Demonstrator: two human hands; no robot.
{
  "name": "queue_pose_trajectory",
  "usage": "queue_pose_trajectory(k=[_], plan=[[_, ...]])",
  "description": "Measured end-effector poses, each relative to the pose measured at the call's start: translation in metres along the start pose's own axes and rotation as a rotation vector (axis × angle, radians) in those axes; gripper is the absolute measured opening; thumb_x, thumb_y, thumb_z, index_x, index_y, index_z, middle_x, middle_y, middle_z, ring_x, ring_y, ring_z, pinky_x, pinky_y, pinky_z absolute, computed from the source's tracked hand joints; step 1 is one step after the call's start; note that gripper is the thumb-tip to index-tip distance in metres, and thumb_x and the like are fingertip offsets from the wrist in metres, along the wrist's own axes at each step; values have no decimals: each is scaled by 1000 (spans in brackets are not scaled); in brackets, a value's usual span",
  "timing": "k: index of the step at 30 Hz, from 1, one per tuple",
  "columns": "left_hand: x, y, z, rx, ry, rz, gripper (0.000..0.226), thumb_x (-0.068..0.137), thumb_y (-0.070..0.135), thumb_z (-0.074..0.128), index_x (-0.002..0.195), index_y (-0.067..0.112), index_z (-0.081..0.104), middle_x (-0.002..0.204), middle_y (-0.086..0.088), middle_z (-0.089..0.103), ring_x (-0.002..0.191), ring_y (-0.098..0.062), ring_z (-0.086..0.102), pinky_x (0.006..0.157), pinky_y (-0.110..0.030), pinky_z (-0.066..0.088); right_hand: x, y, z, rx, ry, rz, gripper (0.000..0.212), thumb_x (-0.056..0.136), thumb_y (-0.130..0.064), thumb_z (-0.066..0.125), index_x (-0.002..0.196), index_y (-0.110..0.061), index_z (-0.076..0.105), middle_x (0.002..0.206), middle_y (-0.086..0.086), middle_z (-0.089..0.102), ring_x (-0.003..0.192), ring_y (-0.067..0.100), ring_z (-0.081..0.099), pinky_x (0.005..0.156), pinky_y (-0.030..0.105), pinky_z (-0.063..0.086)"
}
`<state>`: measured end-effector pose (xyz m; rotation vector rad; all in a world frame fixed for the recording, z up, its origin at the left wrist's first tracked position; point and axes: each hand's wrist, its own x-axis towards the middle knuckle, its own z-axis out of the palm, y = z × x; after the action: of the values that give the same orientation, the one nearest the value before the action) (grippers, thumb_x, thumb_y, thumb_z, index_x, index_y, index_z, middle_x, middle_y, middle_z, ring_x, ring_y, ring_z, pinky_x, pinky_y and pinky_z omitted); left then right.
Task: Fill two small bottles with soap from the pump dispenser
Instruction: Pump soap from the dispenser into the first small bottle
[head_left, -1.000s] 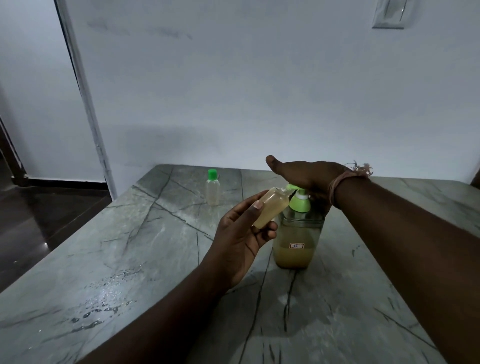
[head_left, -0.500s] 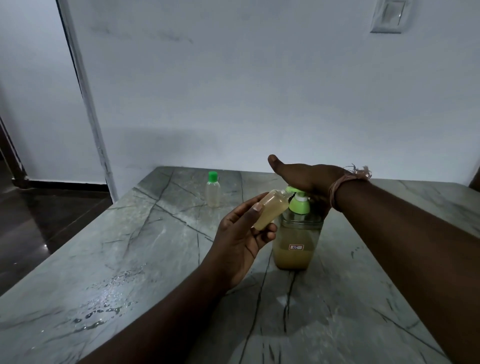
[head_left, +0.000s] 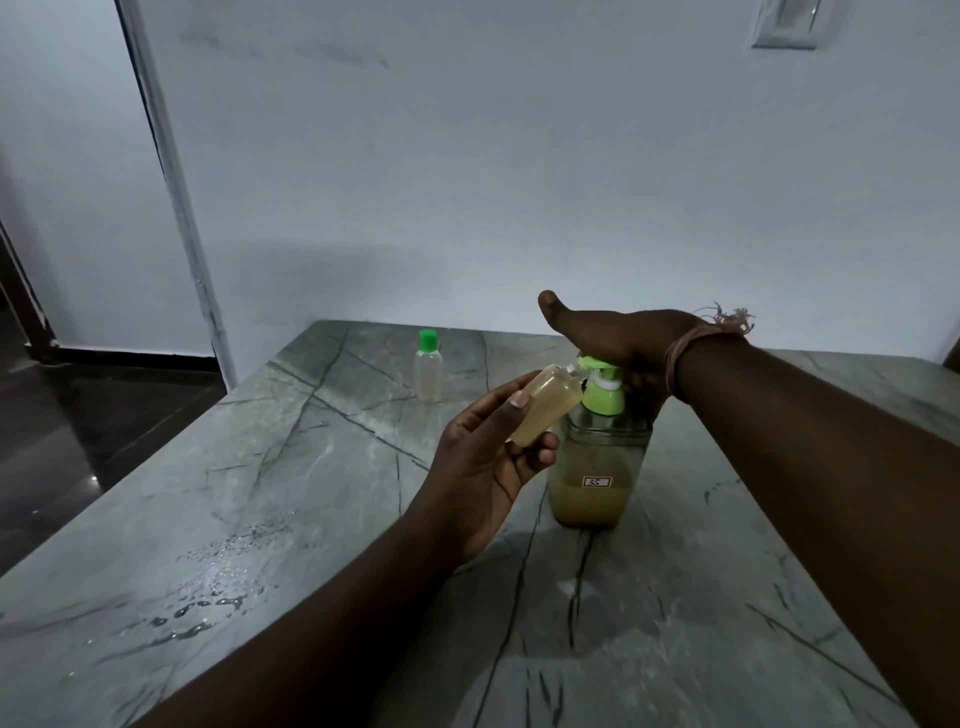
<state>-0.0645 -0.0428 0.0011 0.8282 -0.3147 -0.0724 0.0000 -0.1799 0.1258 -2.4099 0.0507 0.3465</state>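
Observation:
A clear pump dispenser (head_left: 595, 467) with a green pump head and yellowish soap in its lower part stands mid-table. My right hand (head_left: 618, 338) lies flat on the pump head, palm down, thumb stretched out to the left. My left hand (head_left: 488, 457) pinches a small uncapped bottle (head_left: 548, 410) nearly full of yellowish soap, tilted with its mouth against the pump's spout. A second small bottle (head_left: 429, 371), capped in green, stands upright farther back on the left; only a little liquid shows in it.
The grey marble table (head_left: 311, 519) meets a white wall at its far edge. Water drops (head_left: 218, 582) lie on the table near its left front. Dark floor (head_left: 62, 441) drops away beyond the table's left edge.
Both hands and the bottle hold almost the same position at the pump. My right hand has stayed on the pump head.

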Motion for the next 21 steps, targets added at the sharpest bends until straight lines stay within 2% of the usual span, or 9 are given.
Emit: queue_pose_trajectory(k=[2,4,5,8,10,11,13,16,21], plan=[[2,-1,-1,1,-5,5,36,96,14,56,129,4,65,111,-15,67,77,-22,63,67,-26,56,2,1,2,-42,41,-35,85,87,-76,19,150,-19,25,114,14,56,96,31,55,85,39,42],[1,-3,-2,2,-10,9,35,95,14,56,128,4,65,108,-13,70,76,-22,62,66,-26,56,1,0,3,-102,59,-31,81,91,-70,20,149,-15,27,142,18,43,118,37,49,90,40,40],[1,-2,-2,0,-11,11,35,95,14,56,127,5,66,107,-12,71,76,-22,62,66,-26,56,-1,-1,2,-116,58,-24,79,92,-68,21,149,-13,27,147,19,36,123,38,45,88,40,39],[2,-1,-2,7,-9,13,35,95,14,56,127,5,66,107,-12,72,76,-22,62,66,-26,56,-3,-1,2,-88,35,-32,80,91,-69,21,150,-14,25,142,22,43,119,37,51,89,40,40],[0,-1,-1,11,-13,10,33,96,14,55,127,6,67,105,-11,72,77,-22,62,66,-26,56,-5,-1,1,-51,-15,-6,88,86,-77,21,150,-17,24,115,24,58,93,33,58,91,42,41],[0,0,-1,6,-15,7,33,97,14,55,126,6,67,105,-11,72,77,-22,62,67,-26,56,-8,-2,0,-27,-44,20,92,82,-81,22,150,-18,24,108,23,56,87,31,55,92,45,41],[0,0,0,-2,-17,3,34,96,15,55,126,7,68,105,-12,72,78,-22,63,67,-26,56,-7,-2,-1,14,-82,56,98,77,-86,23,149,-20,24,119,22,51,98,35,54,94,49,43],[1,-2,-3,-4,-10,-1,34,95,14,56,126,7,68,103,-12,72,77,-22,63,67,-26,56,-7,-3,1,-47,-29,8,88,85,-78,21,150,-18,24,146,19,37,118,38,48,87,41,38],[3,-4,-4,-15,-11,-11,33,96,13,55,126,6,68,103,-12,73,77,-22,62,68,-26,57,-3,-4,1,-169,44,-41,82,90,-71,21,147,-12,32,146,17,39,122,36,48,96,41,39]])
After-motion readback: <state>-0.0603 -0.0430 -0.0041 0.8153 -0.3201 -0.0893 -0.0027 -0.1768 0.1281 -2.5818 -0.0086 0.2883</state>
